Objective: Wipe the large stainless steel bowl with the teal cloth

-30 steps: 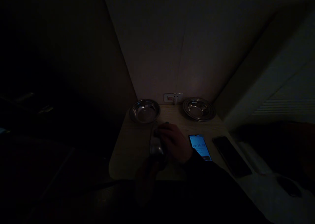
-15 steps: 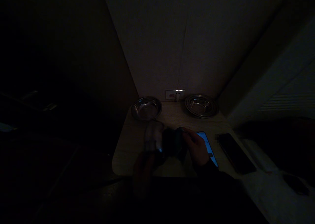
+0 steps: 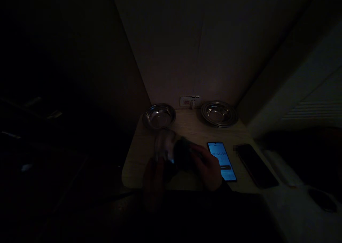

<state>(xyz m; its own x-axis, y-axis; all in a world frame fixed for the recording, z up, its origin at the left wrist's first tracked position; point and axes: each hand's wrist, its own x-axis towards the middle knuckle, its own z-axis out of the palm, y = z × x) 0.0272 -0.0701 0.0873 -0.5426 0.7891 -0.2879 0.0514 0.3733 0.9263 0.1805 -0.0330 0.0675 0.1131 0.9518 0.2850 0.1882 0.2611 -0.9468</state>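
In the dim light my left hand (image 3: pixel 153 177) is closed on the lower edge of a shiny metal dish (image 3: pixel 164 143), tilted up on its side and blurred. My right hand (image 3: pixel 208 166) grips a dark cloth (image 3: pixel 183 152), its fingers bent into the folds. The cloth lies against or very close to the dish's right side; the contact is too dark to make out. Both hands are over the front part of a small wooden table (image 3: pixel 133 164). Just right of my right hand lies a phone (image 3: pixel 224 161) with a lit blue screen.
A round metal bowl (image 3: pixel 159 117) stands at the table's back left. Stacked metal dishes (image 3: pixel 219 114) sit at the back right. Between them is a wall socket (image 3: pixel 190 101) with a plug. A dark flat phone-like object (image 3: pixel 256 166) lies on the right.
My right hand and the cloth have moved left and slightly down, closer to the dish, uncovering more of the phone. The dish has shifted slightly left.
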